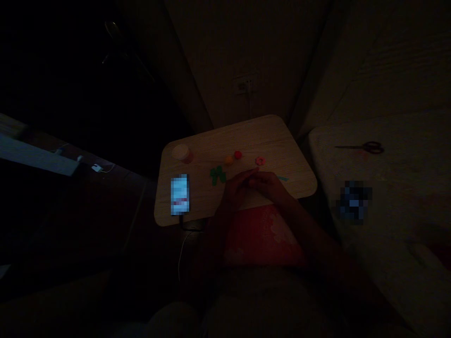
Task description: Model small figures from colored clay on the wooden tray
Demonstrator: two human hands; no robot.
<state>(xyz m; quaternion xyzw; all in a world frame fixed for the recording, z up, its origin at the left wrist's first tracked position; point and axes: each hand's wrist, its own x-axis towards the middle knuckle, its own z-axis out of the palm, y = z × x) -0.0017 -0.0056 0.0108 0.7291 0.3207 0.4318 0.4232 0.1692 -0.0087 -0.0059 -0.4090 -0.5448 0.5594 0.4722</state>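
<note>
My left hand [237, 187] and my right hand [267, 182] meet over the front of a small wooden table [207, 145]. Their fingers are drawn together, and whatever lies between the palms, if anything, is hidden. Just beyond the fingertips is a pink flower-shaped ring [260, 161]. A red lump [237, 154] and an orange lump [229, 160] sit a little farther left. Flat green pieces [218, 175] lie left of my left hand. A thin teal strip [283, 178] shows beside my right hand. The scene is very dark.
A phone with a lit, blurred screen [180, 194] lies at the table's left, its cable hanging off the front edge. Behind it is a round tub [182, 153]. Scissors [362, 147] and a blurred dark item [354, 203] rest on a pale surface [324, 155] to the right.
</note>
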